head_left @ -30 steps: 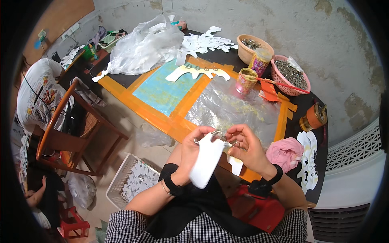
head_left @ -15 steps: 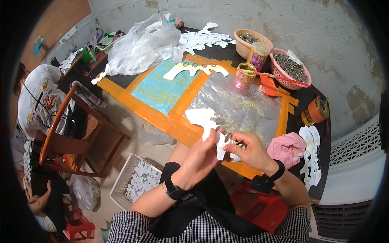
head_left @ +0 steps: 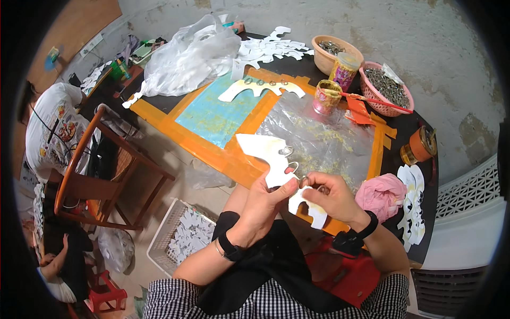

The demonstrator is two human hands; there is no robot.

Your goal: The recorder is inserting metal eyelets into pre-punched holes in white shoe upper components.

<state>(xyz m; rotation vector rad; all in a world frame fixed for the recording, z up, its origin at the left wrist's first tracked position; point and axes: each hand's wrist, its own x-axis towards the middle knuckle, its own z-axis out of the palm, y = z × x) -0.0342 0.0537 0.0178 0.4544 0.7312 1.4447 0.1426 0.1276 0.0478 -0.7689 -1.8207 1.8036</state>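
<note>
White scalloped strip [head_left: 270,153]: from afar I see the left hand [head_left: 259,204] pinching its middle beneath the thumb, the right hand [head_left: 334,198] closed on its edge by metal rings [head_left: 305,181].

Two hands [head_left: 259,204] [head_left: 336,199], one cutout [head_left: 267,150] between them, four rings [head_left: 260,83] on another cutout [head_left: 260,90], one pink cloth [head_left: 380,198]

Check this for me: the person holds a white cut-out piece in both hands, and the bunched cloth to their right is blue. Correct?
Not quite: the head view shows that the bunched cloth is pink, not blue. The left hand and right hand do hold the white cut-out piece, and the cloth lies to their right.
</note>
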